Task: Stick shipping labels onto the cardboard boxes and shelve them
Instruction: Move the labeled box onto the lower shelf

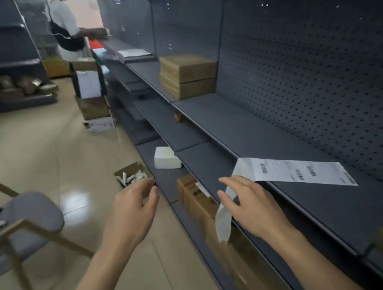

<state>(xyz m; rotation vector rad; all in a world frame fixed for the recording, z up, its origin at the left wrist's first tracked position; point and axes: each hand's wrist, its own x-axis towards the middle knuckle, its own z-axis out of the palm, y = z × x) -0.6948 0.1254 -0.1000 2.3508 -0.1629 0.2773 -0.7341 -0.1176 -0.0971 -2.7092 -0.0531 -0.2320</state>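
Both hands are out in front of a dark grey metal shelving unit [243, 123]. The right hand [250, 207] is loosely spread, palm down, over the front edge of the shelf, with a white strip of paper [223, 221] pinched at its fingers; the strip curls down off the shelf edge and hangs below the hand. Whether that strip is joined to the shipping label [296, 170] cannot be told. The label lies flat on the shelf just beyond the right hand, barcodes up, its long axis running from the hand's side away to the right and slightly toward the camera, along the shelf's length.

The left hand [133, 208] is empty, fingers half curled and apart, held over the floor beside the shelf's lower edge.

Two stacked cardboard boxes [187, 74] stand farther along the same shelf, against the pegboard back. More cardboard boxes [197, 197] sit blurred on the tier below the hands. A white block [166, 157] rests on a lower shelf, and a small open carton of white pieces [131, 174] sits on the tiled floor. A grey chair [23, 227] stands at left; another person [65, 27] works at the far end.
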